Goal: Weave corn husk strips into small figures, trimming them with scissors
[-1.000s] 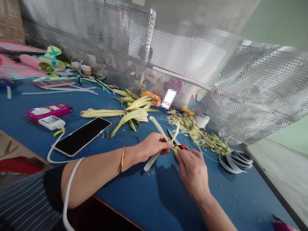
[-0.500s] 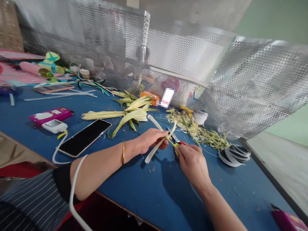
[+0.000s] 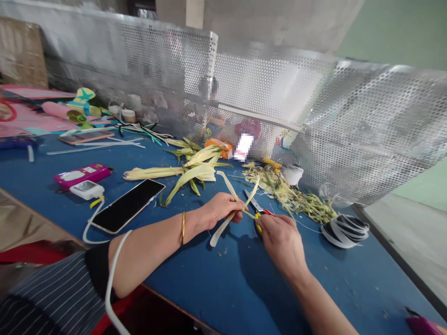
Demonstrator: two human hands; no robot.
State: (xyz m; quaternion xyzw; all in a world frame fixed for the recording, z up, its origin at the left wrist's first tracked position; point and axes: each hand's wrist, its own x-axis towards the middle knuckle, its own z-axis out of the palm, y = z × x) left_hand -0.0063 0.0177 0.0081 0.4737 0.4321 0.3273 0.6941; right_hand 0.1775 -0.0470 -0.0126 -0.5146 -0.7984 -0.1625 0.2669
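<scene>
My left hand (image 3: 220, 208) pinches pale green leaf strips (image 3: 230, 197) that cross and stick up and down from my fingers, just above the blue table (image 3: 223, 279). My right hand (image 3: 281, 239) is closed close beside it, fingers at the yellow and red handles of small scissors (image 3: 257, 208) whose blades point toward the strips. A gold bangle (image 3: 182, 227) sits on my left wrist.
A bundle of long leaves (image 3: 185, 168) lies behind my hands, leaf trimmings (image 3: 293, 195) to the right, and a coil of white strip (image 3: 345, 230) beyond. A black phone (image 3: 127, 204), white charger (image 3: 86, 189) and pink case (image 3: 82, 173) lie left. Perforated metal screens (image 3: 279, 107) fence the back.
Both hands stayed together on the strips and scissors; only the camera shifted slightly, moving the scene a little down and right.
</scene>
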